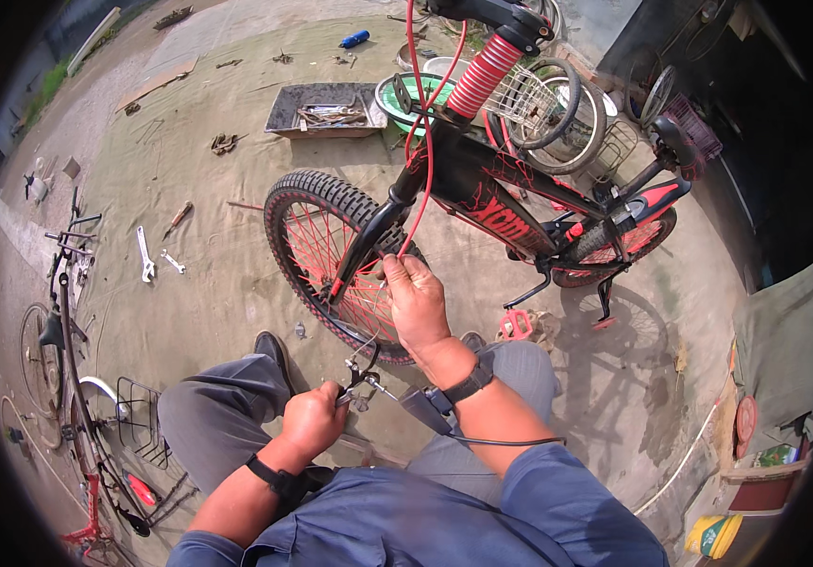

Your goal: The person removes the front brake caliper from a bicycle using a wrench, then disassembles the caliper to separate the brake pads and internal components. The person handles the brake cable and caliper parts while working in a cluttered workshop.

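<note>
My right hand [416,304] is closed in a pinch on the lower end of a red brake cable [428,180], beside the bicycle's fork. The cable runs down from the handlebar [496,17]. Lower and to the left, my left hand [314,421] is closed on a black and silver brake caliper [361,378]. A thin bare wire shows between the caliper and the wheel. In front of my knees stands the black and red bicycle [496,198], its knobby front tyre [279,213] turned toward the left. My fingers partly hide the caliper and the cable's end.
Two wrenches [146,255] and a wooden-handled tool [179,217] lie on the cloth at left. A tool tray [323,132] stands beyond the wheel, near a green basin [395,98]. Another bicycle [71,350] lies far left. A red pedal [517,325] is near my right knee.
</note>
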Tool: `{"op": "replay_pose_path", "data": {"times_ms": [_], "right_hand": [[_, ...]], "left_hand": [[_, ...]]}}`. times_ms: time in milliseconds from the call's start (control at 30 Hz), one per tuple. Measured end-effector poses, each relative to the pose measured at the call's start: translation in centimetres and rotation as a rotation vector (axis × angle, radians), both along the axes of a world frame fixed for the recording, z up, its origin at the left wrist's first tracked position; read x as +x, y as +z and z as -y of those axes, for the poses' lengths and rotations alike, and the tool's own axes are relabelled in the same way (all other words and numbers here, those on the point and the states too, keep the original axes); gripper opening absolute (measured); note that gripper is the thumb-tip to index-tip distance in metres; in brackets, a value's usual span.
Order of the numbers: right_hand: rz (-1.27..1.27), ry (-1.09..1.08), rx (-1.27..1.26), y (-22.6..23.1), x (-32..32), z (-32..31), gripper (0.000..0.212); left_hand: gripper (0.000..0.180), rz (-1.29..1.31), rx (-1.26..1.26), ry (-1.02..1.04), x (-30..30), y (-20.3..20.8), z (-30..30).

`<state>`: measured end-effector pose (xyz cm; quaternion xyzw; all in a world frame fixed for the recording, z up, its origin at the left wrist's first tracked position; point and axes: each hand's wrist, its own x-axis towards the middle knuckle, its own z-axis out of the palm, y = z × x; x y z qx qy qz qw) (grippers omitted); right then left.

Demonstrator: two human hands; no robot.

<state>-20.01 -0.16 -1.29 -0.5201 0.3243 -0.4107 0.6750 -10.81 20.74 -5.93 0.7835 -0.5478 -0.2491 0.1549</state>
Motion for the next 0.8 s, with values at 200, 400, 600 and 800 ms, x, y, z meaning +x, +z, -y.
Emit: {"op": "replay_pose_path", "data": {"times_ms": [200,400,600,800], "right_hand": [[-0.13,0.154,-0.141,-1.1,-0.4,0.9,0.028],[-0.182,0.112,-0.006,-1.6,-1.9,2.6,0.034],[-0.296,-0.169,-0.171,0.8,-4.5,4.4,0.041],[-0.261,0.208,-0.347,2.5,-4.9,1.9,0.024]], "left_hand": [[0.025,-0.066,-0.065,0.076,0.5,-0.6,-1.3],[0.029,-0.2,-0.086,0.335,2.5,0.9,-0.6],[0.032,-0.475,-0.222,0.513,3.9,3.4,-1.0],[0.023,-0.739,-0.198,0.382,5.0,7.2,-1.0]]}}
